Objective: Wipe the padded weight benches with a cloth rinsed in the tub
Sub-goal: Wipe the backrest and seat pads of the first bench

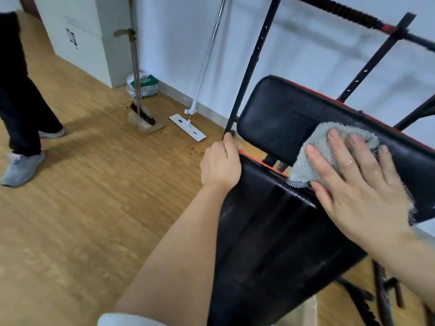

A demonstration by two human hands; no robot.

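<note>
The cloth (329, 151), grey terry, lies flat on the black back pad (294, 118) of the bench (270, 231), at the near-right part of that pad, w/ its lower edge hanging into the gap between back pad and seat pad. The back pad's long axis runs from far-left to near-right across the frame; the unwiped stretch appears to lie far-left of the cloth, toward the pad's rounded corner.

Right hand (357, 184): open, fingers spread, palm pressed flat on the cloth, not clenched round it. Fingertips point far-left, i.e. along the pad's axis, so the likely next stroke is a push away from the body in that direction.

Left hand (221, 165): closed around the black upright post (247, 74) at the bench's left side, just beside the seat's far-left corner. Judged function: bracing the frame while the right hand wipes.

Right hand is the nearer to the work; left is adjacent but occupied. No tub in view.
</note>
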